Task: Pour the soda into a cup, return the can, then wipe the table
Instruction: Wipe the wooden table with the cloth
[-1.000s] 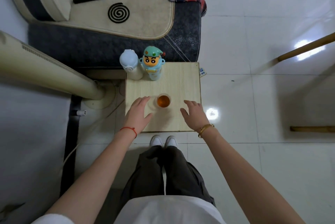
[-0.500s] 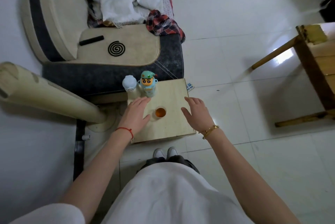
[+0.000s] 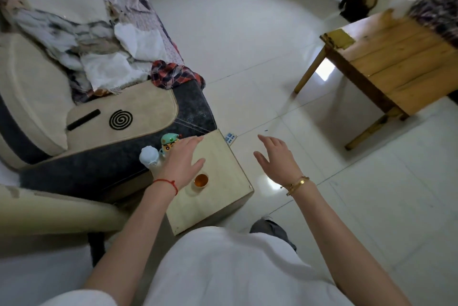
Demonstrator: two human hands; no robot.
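A small clear cup [image 3: 200, 181] with amber drink stands on the little pale wooden table [image 3: 223, 196]. At the table's far left corner stand a cartoon-figure bottle [image 3: 169, 141] with a teal cap and a white bottle [image 3: 149, 157]. My left hand [image 3: 182, 162] hovers open over the table, just left of the cup and partly hiding the cartoon bottle. My right hand [image 3: 277, 157] is open in the air over the floor, right of the table's edge. No cloth is in view near the hands.
A beige and dark sofa [image 3: 99, 117] piled with clothes runs behind the table. A larger wooden table [image 3: 401, 65] stands on the white tiled floor at the right. A beige cylinder [image 3: 49, 209] lies at the left. A small dice-patterned item [image 3: 229, 137] lies beside the little table.
My view has risen and swung right, showing more of the room. Both hands have lifted off the table; my right hand has moved out past its right edge.
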